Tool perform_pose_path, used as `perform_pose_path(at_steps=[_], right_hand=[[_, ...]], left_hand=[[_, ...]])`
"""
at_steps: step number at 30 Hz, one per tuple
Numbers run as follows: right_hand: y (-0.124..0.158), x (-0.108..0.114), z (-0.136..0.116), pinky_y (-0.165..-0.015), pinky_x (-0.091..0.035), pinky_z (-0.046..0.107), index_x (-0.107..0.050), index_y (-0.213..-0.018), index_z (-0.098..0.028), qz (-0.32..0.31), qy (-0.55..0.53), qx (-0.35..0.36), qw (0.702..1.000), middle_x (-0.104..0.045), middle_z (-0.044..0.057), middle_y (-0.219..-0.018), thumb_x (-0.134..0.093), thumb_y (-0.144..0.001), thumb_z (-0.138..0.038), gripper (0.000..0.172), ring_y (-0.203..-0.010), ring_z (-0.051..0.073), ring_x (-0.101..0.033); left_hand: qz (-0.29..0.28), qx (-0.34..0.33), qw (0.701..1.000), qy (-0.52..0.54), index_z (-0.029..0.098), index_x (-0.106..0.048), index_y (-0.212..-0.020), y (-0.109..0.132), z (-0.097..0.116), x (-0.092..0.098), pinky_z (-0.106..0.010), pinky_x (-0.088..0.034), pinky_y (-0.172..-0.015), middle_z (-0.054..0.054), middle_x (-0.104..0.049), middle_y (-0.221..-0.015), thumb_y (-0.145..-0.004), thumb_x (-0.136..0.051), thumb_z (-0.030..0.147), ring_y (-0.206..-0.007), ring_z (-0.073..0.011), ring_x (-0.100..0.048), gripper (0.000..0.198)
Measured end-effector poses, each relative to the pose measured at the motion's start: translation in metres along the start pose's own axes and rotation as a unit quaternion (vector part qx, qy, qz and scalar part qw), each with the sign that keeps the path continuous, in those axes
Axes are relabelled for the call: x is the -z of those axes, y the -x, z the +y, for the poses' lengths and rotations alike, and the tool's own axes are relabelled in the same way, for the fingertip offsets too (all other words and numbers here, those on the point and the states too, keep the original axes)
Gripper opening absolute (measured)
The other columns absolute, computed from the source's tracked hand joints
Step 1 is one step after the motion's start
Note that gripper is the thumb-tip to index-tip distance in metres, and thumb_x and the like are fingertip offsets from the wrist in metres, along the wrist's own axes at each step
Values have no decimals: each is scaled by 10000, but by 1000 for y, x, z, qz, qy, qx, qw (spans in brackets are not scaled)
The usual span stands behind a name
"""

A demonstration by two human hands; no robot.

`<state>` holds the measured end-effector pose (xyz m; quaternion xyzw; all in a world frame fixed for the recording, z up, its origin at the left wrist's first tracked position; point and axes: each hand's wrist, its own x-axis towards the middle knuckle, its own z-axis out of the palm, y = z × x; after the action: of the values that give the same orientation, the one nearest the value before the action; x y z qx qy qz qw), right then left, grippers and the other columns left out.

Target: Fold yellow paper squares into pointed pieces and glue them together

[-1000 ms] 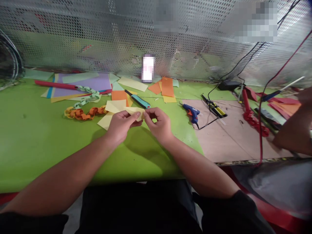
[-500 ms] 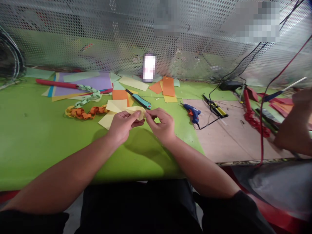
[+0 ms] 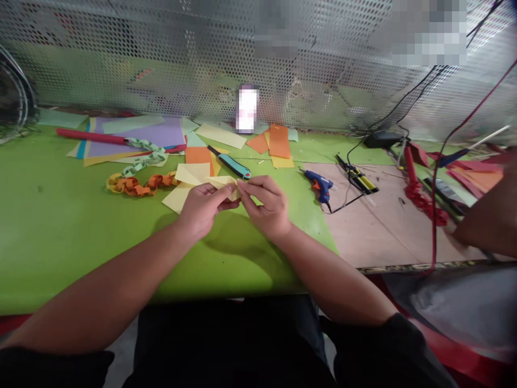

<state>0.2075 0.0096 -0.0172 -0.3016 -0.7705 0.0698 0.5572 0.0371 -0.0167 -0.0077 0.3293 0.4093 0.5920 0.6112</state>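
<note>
Between my hands is a pale yellow piece of paper [image 3: 220, 182], bent or folded. My left hand [image 3: 202, 207] pinches it with the thumb on top. The thumb and index finger of my right hand [image 3: 269, 207] are closed on its right end. Other pale yellow paper pieces [image 3: 173, 199] lie on the table just left of my left hand. Beyond my fingers rests a teal and black utility knife [image 3: 234, 165]. A paper chain of orange links [image 3: 139, 186] and mint green links [image 3: 143, 159] lies to the left.
Purple paper sheets [image 3: 137, 141] and a red paper roll [image 3: 91, 137] lie back left. A phone [image 3: 247, 110] leans on the mesh wall. Right of my hands are a blue glue gun [image 3: 320, 186], a black-yellow tool [image 3: 361, 179] and a red paper chain [image 3: 424, 202]. Another person's arm [image 3: 490, 223] reaches in.
My right fingertips have moved slightly left along the yellow paper, closer to my left thumb. The other person's arm at the right edge has shifted lower, its hand no longer showing.
</note>
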Motion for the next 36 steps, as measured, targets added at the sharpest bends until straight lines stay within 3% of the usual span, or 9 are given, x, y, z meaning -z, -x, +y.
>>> perform_pose_path(at_steps=[9, 15, 17, 19, 23, 26, 30, 36], right_hand=[[5, 6, 9, -918, -647, 382, -697, -1415, -287, -85, 14, 32, 996, -723, 108, -1175, -620, -1023, -201, 409, -1039, 225, -736], [-1, 11, 2, -903, -633, 393, -730, -1373, -244, -116, -26, 20, 993, -712, 124, -1154, -579, -1011, -202, 394, -1030, 222, -716], [-4, 12, -1, -895, -626, 395, -775, -1295, -233, -110, -95, -21, 989, -717, 119, -1150, -576, -1013, -225, 345, -1031, 219, -709], [-7, 13, -2, -867, -620, 384, -815, -1195, -239, -90, -190, -119, 970, -727, 96, -1130, -593, -1014, -269, 288, -978, 201, -709], [-11, 15, 3, -812, -597, 365, -839, -1088, -252, -76, -341, -345, 871, -752, 45, -967, -726, -959, -430, 247, -814, 169, -694], [-13, 16, 6, -756, -565, 346, -846, -983, -230, -116, -374, -411, 823, -743, 31, -834, -848, -851, -519, 318, -740, 162, -657], [-15, 16, 4, -673, -508, 323, -830, -851, -206, -159, -345, -420, 824, -723, 27, -759, -919, -757, -545, 363, -696, 155, -602], [-12, 11, 4, -654, -473, 321, -820, -852, -211, -127, -329, -401, 846, -700, 15, -735, -890, -785, -555, 357, -675, 148, -578]], left_hand=[[-39, 37, 998, 45, 169, -764, -794, -6, 8, 4, -404, -644, -898, -20, -744, -783, -742, -954, 331, -748, -146, -704, 255], [-37, 27, 998, 33, 161, -722, -709, -8, 9, 7, -389, -645, -863, -22, -742, -763, -732, -960, 336, -717, -142, -698, 296], [-28, 17, 999, 15, 151, -735, -727, -9, 9, 8, -395, -649, -857, -43, -771, -817, -706, -978, 336, -762, -164, -730, 307], [-23, 8, 1000, -7, 142, -747, -741, -10, 10, 9, -392, -654, -838, -52, -777, -829, -699, -983, 339, -782, -177, -746, 310], [-48, 13, 996, -73, 132, -799, -823, -10, 12, 12, -372, -658, -791, -76, -792, -867, -730, -963, 366, -791, -182, -746, 301], [-101, 43, 987, -121, 146, -837, -961, -8, 13, 16, -367, -657, -792, -103, -816, -956, -745, -952, 373, -870, -213, -765, 334], [-144, 70, 972, -175, 156, -845, -992, -8, 13, 21, -377, -658, -825, -119, -825, -991, -766, -936, 387, -917, -234, -777, 336], [-110, 50, 976, -183, 155, -833, -995, -10, 10, 20, -387, -673, -820, -118, -814, -1017, -782, -920, 423, -898, -224, -771, 353]])
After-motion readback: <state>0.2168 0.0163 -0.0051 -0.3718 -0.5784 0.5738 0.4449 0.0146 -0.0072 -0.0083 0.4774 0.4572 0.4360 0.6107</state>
